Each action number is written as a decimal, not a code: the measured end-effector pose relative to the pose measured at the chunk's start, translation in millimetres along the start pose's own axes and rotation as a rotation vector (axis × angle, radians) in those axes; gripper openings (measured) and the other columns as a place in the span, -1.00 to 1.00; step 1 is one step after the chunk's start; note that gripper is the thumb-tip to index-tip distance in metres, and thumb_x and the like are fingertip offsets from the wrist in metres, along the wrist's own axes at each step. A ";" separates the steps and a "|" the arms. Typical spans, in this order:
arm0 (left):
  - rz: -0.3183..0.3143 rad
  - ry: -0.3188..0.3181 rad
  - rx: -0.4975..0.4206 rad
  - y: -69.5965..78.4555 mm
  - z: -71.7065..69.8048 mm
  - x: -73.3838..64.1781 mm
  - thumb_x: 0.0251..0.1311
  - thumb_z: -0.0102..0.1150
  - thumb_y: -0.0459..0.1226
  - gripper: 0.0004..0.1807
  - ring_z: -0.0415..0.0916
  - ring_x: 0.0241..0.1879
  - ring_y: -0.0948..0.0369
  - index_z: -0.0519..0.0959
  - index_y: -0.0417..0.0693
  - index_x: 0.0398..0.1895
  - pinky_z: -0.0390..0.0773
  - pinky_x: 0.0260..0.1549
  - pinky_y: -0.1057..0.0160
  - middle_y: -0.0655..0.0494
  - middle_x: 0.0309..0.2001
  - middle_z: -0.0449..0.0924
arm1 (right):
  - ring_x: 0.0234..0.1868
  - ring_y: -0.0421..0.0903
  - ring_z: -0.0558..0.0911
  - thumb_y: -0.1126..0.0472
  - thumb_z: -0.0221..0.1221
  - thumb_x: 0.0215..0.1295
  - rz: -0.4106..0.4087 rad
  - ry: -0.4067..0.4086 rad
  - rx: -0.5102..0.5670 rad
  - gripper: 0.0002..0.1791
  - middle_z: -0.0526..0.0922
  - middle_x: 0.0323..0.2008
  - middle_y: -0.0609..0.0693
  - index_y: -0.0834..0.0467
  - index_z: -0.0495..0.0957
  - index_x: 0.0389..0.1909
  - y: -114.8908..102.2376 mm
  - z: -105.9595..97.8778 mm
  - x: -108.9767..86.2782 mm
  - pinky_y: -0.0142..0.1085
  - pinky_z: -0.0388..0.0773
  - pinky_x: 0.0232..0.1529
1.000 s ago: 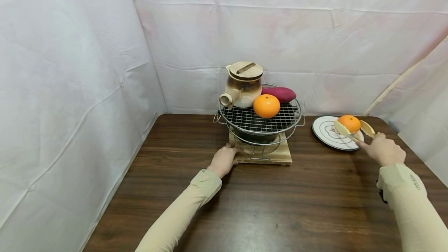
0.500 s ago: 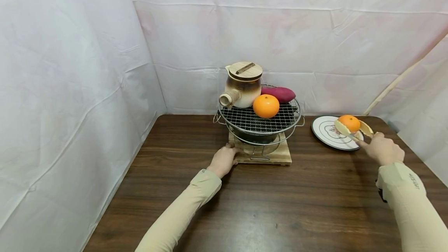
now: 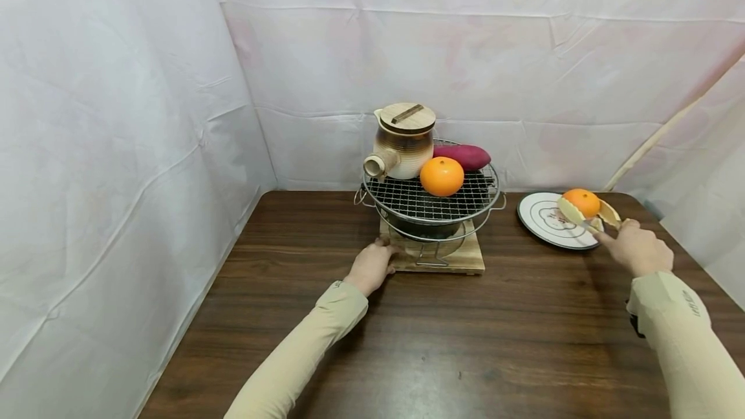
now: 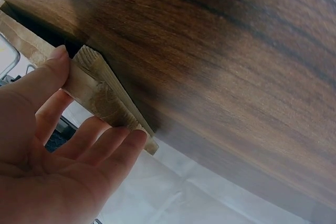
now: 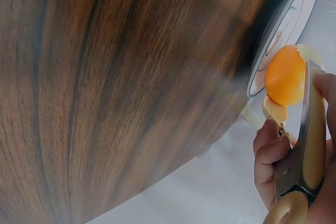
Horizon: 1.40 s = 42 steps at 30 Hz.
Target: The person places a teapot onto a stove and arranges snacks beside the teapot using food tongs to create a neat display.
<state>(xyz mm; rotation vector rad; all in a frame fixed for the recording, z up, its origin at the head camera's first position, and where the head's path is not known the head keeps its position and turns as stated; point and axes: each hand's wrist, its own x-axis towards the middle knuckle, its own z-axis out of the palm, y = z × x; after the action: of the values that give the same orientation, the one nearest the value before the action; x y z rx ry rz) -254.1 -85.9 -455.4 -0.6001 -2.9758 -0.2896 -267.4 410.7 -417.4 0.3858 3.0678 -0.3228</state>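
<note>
My left hand (image 3: 370, 268) grips the near left corner of the square wooden board (image 3: 468, 257) under the grill. In the left wrist view its thumb lies along one side of the board's edge (image 4: 107, 103), with the fingers curled against the other. Far to the right, my right hand (image 3: 640, 252) holds tongs (image 5: 314, 145) with pale scalloped tips. Those tips stand on either side of an orange (image 3: 582, 203), over the white dark-rimmed plate (image 3: 532, 217). In the right wrist view the orange (image 5: 285, 75) overlaps the plate, one tip partly behind it.
On the round wire grill (image 3: 401, 202) sit a clay pot (image 3: 404, 150) with a wooden lid, another orange (image 3: 442, 177) and a purple-red sweet potato (image 3: 465, 156). White cloth (image 3: 465, 70) hangs behind and beside the dark wooden table (image 3: 442, 341).
The tongs' tips have drawn slightly closer together around the orange on the right. My left hand and the grill stay where they were.
</note>
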 end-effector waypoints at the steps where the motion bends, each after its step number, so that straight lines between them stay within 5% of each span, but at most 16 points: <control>1: -0.001 0.002 -0.002 0.0 0.1 0.0 0.07 0.33 -0.33 -0.54 0.65 -0.07 0.02 0.61 0.13 0.10 0.66 -0.18 0.13 -0.04 0.09 0.57 | -0.37 0.51 0.53 -0.46 -0.17 0.28 -0.002 0.003 0.001 -0.01 0.42 -0.23 0.70 0.56 0.21 -0.10 0.6 0.0 -0.2 0.01 0.38 -0.59; 15: 0.003 0.013 -0.022 0.1 0.6 -0.7 0.06 0.36 -0.33 -0.56 0.64 -0.04 0.01 0.63 0.10 0.06 0.66 -0.14 0.13 -0.05 0.13 0.56 | -0.39 0.49 0.54 -0.50 -0.22 0.27 -0.012 0.043 0.061 0.04 0.40 -0.18 0.69 0.52 0.15 0.09 1.4 -3.5 -4.5 -0.03 0.36 -0.61; 42: 0.003 0.023 -0.032 -1.0 2.0 -0.3 0.05 0.34 -0.36 -0.54 0.67 -0.11 0.01 0.62 0.13 0.08 0.67 -0.24 0.11 -0.04 -0.01 0.64 | -0.40 0.44 0.55 -0.41 -0.16 0.31 -0.106 0.130 0.147 -0.07 0.42 -0.15 0.65 0.44 0.18 0.16 -22.3 -9.0 -7.9 -0.08 0.33 -0.67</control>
<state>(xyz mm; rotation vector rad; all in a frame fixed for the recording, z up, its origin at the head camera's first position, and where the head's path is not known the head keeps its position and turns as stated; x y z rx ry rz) -254.3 -86.6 -457.6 -0.6001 -2.9538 -0.3427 -265.4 389.6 -403.6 0.2581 3.2095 -0.5503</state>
